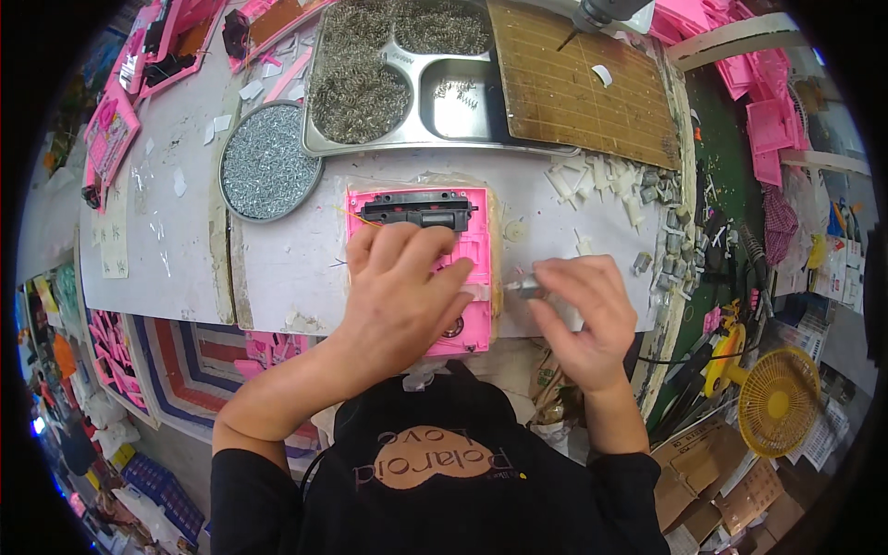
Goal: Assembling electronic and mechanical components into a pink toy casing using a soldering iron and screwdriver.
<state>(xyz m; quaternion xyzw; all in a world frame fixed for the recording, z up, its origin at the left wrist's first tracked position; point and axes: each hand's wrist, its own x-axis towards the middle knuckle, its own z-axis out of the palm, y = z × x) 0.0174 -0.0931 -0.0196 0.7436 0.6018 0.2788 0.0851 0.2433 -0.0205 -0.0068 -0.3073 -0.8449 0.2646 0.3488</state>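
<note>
A pink plastic housing (476, 324) lies on the worktable in front of me, with a black plastic mechanism (421, 205) fitted across its far end. Bent over the housing, my left hand (398, 277) grips it, fingertips near the mechanism; the palm hides much of the inside. Thin wires (368, 221) show beside these fingers. To the right of the housing, my right hand (589, 319) pinches a small silver motor (525, 288) between thumb and fingers. A clear plastic sheet (497, 222) lies beneath the housing.
Beyond the housing stand a round dish of small screws (273, 162) and a metal compartment tray (310, 134) of springs. A brown board (592, 102) overlaps the tray, under a power screwdriver (592, 17). Several motors (673, 245) and white plastic parts (622, 180) lie right. A yellow fan (779, 402) stands lower right.
</note>
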